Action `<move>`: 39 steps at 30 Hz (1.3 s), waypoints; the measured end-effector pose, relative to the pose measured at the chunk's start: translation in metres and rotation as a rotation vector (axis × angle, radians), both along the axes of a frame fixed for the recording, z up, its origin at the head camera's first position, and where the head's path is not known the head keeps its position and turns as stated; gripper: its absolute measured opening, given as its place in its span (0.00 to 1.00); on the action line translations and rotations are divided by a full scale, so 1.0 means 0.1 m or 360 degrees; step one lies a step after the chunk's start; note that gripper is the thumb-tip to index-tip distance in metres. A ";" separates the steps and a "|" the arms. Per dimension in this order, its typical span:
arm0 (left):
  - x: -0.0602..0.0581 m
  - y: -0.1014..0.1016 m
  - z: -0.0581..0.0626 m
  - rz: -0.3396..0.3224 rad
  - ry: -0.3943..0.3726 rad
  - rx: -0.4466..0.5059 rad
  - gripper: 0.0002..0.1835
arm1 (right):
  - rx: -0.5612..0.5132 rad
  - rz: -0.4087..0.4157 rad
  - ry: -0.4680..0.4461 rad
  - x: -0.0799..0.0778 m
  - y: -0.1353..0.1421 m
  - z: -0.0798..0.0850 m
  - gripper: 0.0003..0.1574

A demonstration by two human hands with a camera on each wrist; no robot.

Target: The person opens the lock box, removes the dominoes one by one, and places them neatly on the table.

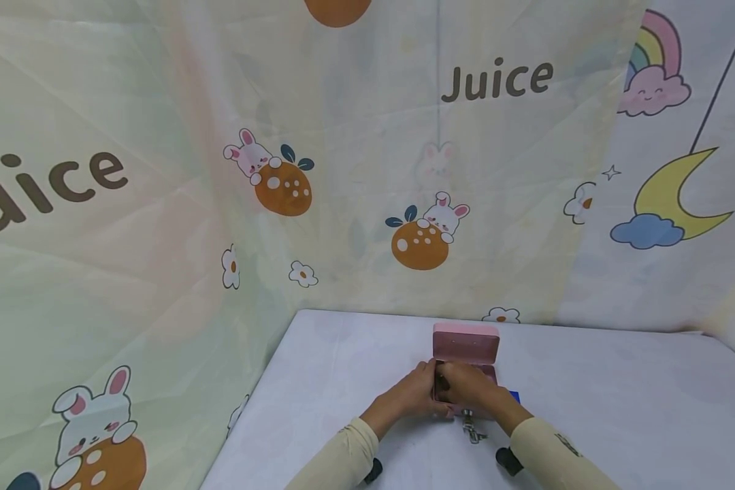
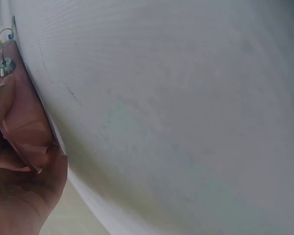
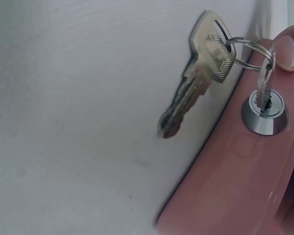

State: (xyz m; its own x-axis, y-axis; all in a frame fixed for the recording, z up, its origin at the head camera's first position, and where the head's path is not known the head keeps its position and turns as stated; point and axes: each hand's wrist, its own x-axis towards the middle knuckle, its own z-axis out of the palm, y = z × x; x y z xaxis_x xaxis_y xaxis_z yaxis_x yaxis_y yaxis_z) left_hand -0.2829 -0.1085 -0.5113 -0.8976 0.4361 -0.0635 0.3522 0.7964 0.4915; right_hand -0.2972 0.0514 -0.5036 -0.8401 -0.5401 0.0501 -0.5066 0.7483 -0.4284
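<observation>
A pink metal cash box point(image 1: 465, 342) stands on the white table with its lid raised. My left hand point(image 1: 413, 391) grips the left end of the box; in the left wrist view its thumb point(image 2: 2, 100) lies on the front wall near the lock, the other fingers around the corner. One key point(image 3: 266, 81) sits in the round silver lock point(image 3: 264, 117), and a second key point(image 3: 206, 63) hangs from the same ring. My right hand point(image 1: 465, 384) reaches down into the box, its fingertips hidden there beside something dark; I cannot tell whether they hold it.
Something blue point(image 1: 514, 396) shows at the right of the box, behind my right wrist. Dark pieces point(image 1: 510, 461) sit beneath both forearms. The white tabletop point(image 1: 618, 401) ends at a printed cloth backdrop point(image 1: 355, 170) behind and at the left.
</observation>
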 end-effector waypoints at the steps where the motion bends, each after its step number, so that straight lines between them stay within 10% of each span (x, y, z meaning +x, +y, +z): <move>1: 0.00 0.00 0.00 0.0003 -0.0002 -0.0001 0.57 | 0.0008 -0.0001 0.0011 0.00 0.00 0.00 0.21; 39: 0.02 -0.01 0.00 -0.0013 0.0007 0.0014 0.56 | 0.0013 0.0032 0.0086 0.03 0.09 0.11 0.25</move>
State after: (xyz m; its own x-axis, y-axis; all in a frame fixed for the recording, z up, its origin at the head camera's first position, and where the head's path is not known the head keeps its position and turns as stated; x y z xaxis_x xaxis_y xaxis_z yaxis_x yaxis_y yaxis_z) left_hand -0.2810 -0.1100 -0.5114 -0.8943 0.4439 -0.0557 0.3607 0.7891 0.4973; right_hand -0.2938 0.0604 -0.4927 -0.8253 -0.5573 0.0906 -0.5437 0.7411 -0.3939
